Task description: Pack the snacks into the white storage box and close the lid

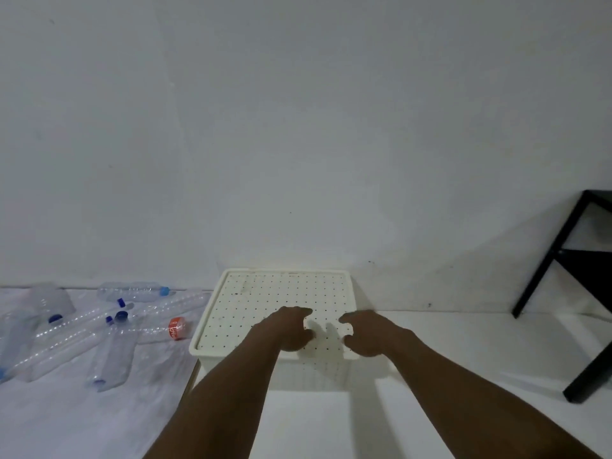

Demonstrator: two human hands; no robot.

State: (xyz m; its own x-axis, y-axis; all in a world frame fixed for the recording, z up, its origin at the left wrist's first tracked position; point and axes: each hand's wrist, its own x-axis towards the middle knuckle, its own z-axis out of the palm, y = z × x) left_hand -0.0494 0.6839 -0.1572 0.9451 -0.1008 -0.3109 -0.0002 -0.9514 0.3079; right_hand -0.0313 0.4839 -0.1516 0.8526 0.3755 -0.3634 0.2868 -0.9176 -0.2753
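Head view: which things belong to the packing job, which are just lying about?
Job: white storage box, perforated lid already on it, left hand and right hand over the lid.
Lying about: empty plastic bottles, black table frame.

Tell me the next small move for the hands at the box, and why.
Probably press both hands down on the lid to seat it. It already lies on the white storage box, no snacks show outside it, and the left hand and right hand are over its near half.
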